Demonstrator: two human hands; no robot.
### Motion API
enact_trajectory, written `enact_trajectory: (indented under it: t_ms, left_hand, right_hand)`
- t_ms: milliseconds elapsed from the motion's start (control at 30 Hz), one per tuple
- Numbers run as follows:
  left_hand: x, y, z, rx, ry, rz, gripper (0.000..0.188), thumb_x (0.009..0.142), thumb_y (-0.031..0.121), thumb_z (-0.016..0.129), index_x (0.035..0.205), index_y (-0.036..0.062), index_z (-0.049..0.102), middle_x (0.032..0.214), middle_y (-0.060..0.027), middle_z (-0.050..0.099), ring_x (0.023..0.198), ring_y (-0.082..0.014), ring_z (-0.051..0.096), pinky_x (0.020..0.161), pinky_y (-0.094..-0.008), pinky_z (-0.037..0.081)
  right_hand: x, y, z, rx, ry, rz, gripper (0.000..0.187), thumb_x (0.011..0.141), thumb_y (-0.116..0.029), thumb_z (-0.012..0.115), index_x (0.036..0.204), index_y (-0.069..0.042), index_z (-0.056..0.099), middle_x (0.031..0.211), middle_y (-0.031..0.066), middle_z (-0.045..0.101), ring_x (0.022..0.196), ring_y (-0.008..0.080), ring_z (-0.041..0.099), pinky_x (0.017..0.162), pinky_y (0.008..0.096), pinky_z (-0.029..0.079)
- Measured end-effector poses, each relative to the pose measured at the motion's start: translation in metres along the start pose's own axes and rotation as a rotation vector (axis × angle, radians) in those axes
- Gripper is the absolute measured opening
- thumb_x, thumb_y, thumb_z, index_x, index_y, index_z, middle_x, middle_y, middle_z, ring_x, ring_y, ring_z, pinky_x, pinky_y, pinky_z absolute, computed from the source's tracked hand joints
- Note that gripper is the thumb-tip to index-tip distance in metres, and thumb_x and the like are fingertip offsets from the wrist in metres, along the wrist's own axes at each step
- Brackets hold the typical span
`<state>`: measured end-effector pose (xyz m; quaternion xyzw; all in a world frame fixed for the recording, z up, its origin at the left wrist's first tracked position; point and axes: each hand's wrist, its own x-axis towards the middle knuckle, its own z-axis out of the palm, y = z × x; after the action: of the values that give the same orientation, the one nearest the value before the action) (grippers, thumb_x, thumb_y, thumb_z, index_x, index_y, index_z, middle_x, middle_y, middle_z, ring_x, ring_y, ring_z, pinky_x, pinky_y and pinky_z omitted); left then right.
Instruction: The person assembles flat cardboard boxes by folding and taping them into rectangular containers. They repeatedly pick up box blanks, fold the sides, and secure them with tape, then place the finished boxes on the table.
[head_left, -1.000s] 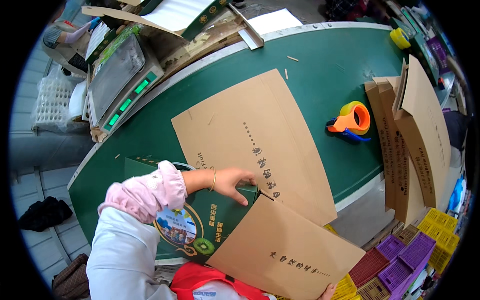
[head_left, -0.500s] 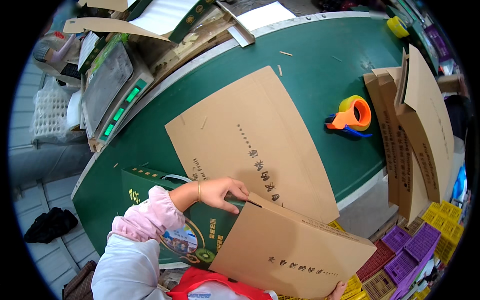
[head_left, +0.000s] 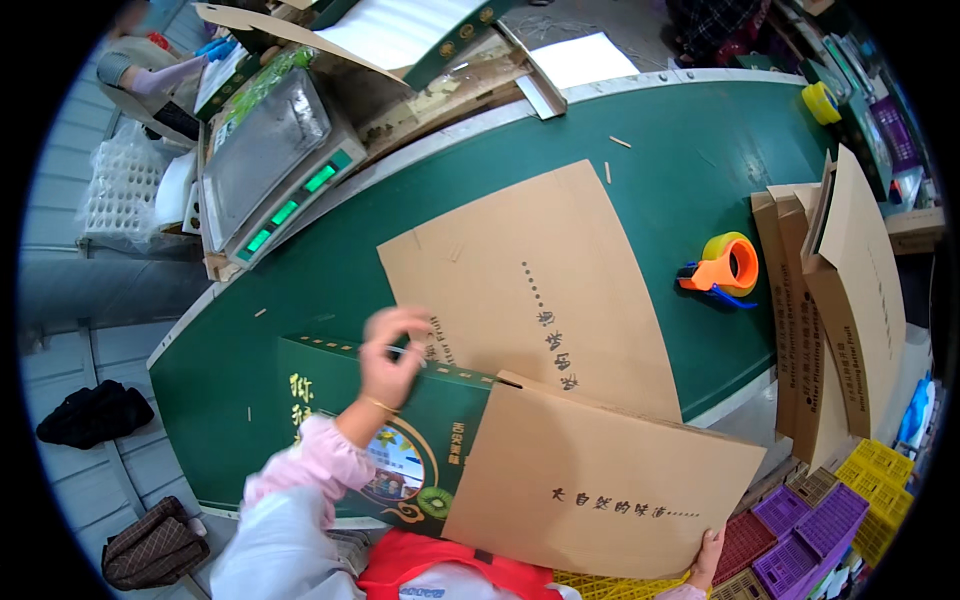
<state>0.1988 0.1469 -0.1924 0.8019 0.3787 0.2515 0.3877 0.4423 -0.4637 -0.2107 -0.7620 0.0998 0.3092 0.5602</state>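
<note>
A green printed gift box [head_left: 330, 400] lies partly inside a brown cardboard sleeve [head_left: 600, 480], its left part sticking out. My left hand [head_left: 388, 365], slightly smeared by motion, is at the box's top edge, with fingers curled round a pale carrying handle [head_left: 402, 352]. My right hand [head_left: 706, 560] grips the sleeve's lower right end, thumb on its front face and the other fingers hidden behind. Beyond them a flat brown cardboard piece [head_left: 540, 260] lies on the green table [head_left: 690, 130].
An orange tape dispenser [head_left: 722, 270] stands to the right, near folded brown cartons [head_left: 850, 300]. A weighing scale [head_left: 270, 160] stands at the far left. Purple and yellow plastic crates [head_left: 825, 515] are stacked at the lower right. Another person's arm [head_left: 165, 80] shows at the upper left.
My left hand has moved from the sleeve's open edge leftward to the box's handle. The view has shifted, and more of my right hand shows at the sleeve's end.
</note>
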Motion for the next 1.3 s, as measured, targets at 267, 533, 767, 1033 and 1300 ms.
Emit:
enact_trajectory:
  t_ms: [267, 533, 767, 1033, 1300]
  left_hand:
    - [-0.150, -0.179, -0.183, 0.556, 0.278, -1.042, 0.069, 0.092, 0.058, 0.030, 0.105, -0.0003, 0.063, 0.102, -0.0219, 0.063, 0.100, -0.0395, 0.057, 0.088, -0.0453, 0.042]
    - [-0.134, -0.090, -0.080, 0.551, 0.127, -0.793, 0.050, 0.094, 0.049, 0.037, 0.088, 0.0043, 0.059, 0.095, -0.0202, 0.061, 0.089, -0.0414, 0.057, 0.077, -0.0469, 0.045]
    - [-0.147, 0.036, 0.047, 0.336, -0.246, -0.519, 0.051, 0.092, 0.045, 0.044, 0.114, 0.0002, 0.055, 0.117, -0.0213, 0.053, 0.106, -0.0386, 0.053, 0.089, -0.0431, 0.044]
    - [-0.106, 0.053, 0.073, -0.756, -0.667, -0.972, 0.050, 0.093, 0.023, 0.054, 0.136, 0.0048, 0.038, 0.131, -0.0109, 0.047, 0.119, -0.0182, 0.047, 0.097, -0.0324, 0.042]
    - [-0.045, 0.137, -0.008, -0.486, -0.707, -0.369, 0.076, 0.084, 0.023, 0.065, 0.143, 0.0018, 0.022, 0.140, -0.0169, 0.036, 0.128, -0.0245, 0.035, 0.107, -0.0350, 0.028]
  right_hand:
    - [0.031, 0.000, -0.007, 0.015, -0.071, 0.003, 0.061, 0.085, -0.027, 0.065, 0.134, 0.000, 0.039, 0.127, 0.0107, 0.051, 0.112, 0.0219, 0.051, 0.095, 0.0332, 0.041]
    - [0.060, -0.026, 0.018, 0.021, -0.194, -0.053, 0.048, 0.090, -0.027, 0.058, 0.129, -0.002, 0.044, 0.120, 0.0082, 0.057, 0.107, 0.0202, 0.055, 0.093, 0.0337, 0.043]
    - [0.073, -0.007, 0.026, 0.006, -0.210, -0.062, 0.055, 0.089, -0.034, 0.059, 0.131, -0.003, 0.043, 0.123, 0.0083, 0.055, 0.108, 0.0213, 0.054, 0.093, 0.0345, 0.043]
    - [0.078, 0.022, 0.009, 0.174, -0.110, 0.006, 0.054, 0.090, -0.036, 0.057, 0.128, -0.001, 0.044, 0.122, 0.0120, 0.054, 0.107, 0.0234, 0.054, 0.091, 0.0361, 0.044]
    - [0.050, 0.032, 0.063, 0.470, -0.293, 0.062, 0.058, 0.093, -0.046, 0.046, 0.133, -0.004, 0.040, 0.127, 0.0130, 0.051, 0.112, 0.0281, 0.053, 0.094, 0.0452, 0.044]
